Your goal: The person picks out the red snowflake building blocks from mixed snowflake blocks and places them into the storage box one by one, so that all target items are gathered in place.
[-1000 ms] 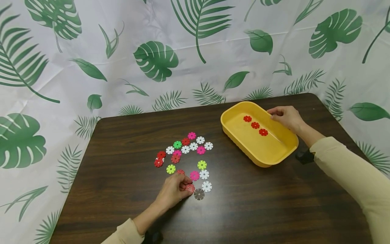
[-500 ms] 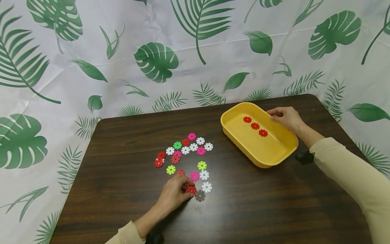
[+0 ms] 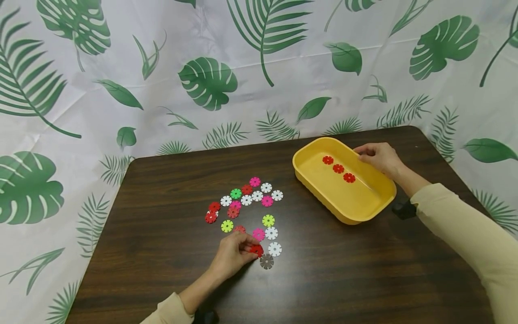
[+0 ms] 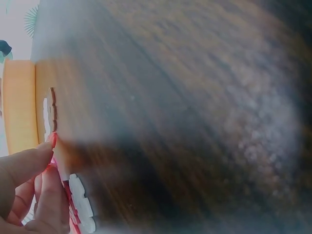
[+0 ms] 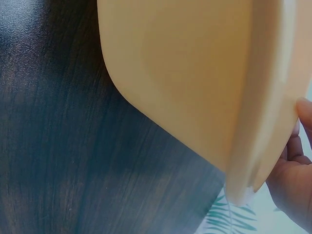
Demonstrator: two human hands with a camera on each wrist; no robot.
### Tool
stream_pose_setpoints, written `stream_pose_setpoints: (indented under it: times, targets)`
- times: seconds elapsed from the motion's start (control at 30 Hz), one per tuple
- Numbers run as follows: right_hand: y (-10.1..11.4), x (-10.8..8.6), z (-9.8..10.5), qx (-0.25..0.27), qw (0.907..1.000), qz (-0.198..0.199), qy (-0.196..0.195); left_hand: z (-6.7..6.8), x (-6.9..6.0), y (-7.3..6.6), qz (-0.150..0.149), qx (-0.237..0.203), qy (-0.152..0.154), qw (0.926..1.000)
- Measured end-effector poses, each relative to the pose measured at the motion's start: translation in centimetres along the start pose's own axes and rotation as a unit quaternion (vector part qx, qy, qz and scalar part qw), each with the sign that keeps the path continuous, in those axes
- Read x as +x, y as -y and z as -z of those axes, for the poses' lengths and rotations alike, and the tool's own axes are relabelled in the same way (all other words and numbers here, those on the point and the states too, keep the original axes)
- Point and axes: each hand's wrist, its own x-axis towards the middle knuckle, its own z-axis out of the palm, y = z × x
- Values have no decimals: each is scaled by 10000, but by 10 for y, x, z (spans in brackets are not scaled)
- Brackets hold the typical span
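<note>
Red disc (image 3: 257, 247) in left grip (image 3: 234, 253), now nearer white disc (image 3: 278, 247)

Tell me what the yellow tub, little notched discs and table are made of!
The yellow tub looks like smooth plastic: its rim is rounded and softly shiny. The discs are probably plastic too: thin, smooth-looking, neatly notched. The table shows glossy wood grain, maybe real wood, maybe printed laminate.

A table corner screened off by fabric; whether it belongs to a home, a studio or some other room cannot be told. A creased white cloth (image 3: 251, 96) printed with green leaves (image 3: 208, 83) hangs behind a dark, wood-grained table (image 3: 344, 279) and past its left and right edges, hiding the surroundings.
</note>
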Motion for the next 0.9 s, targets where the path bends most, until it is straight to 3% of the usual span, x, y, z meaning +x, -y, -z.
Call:
stream_pose_setpoints:
  times: [0.23,0.4,0.63,0.9]
  targets:
    - [-1,-1,0,-34,10000,-28,-27,0,3,1,222,-338,24,9992]
    - [1,-1,0,28,10000,-47,10,1,9,-1,685,-1182,82,9906]
    - [2,-1,0,44,10000,-85,-21,1,35,-20,1280,-2657,115,9555]
    - [3,-2,-2,17,10000,-43,-64,-10,89,-63,1740,-3602,243,9162]
